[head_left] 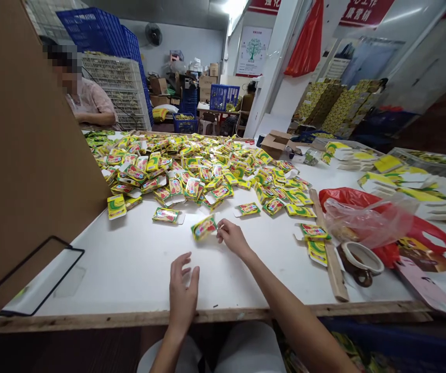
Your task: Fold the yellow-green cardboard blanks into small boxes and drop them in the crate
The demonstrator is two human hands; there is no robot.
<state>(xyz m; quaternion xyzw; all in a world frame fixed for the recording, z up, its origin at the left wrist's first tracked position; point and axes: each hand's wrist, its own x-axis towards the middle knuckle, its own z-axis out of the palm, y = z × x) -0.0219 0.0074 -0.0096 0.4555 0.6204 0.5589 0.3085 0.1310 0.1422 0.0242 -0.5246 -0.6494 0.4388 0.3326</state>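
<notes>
My right hand (231,237) is closed on the open white flap end of a small yellow-green carton (203,228), which looks blurred and tilted above the white tabletop (137,274). Nearer the front edge, my left hand (184,285) is held with fingers apart and nothing in it. Just beyond the hands lie two single cartons, one to the left (166,215) with a flap out and another to the right (248,209). Behind them a broad heap of the same cartons (192,176) spreads across the table.
A wooden strip (334,264) runs along the right, with two cartons (316,243) against it. Past it stand a lidded brown cup (361,261) and a red plastic bag (386,254). Left is a large brown board (32,129) and a black wire frame (57,274). Another person (91,101) sits behind the board.
</notes>
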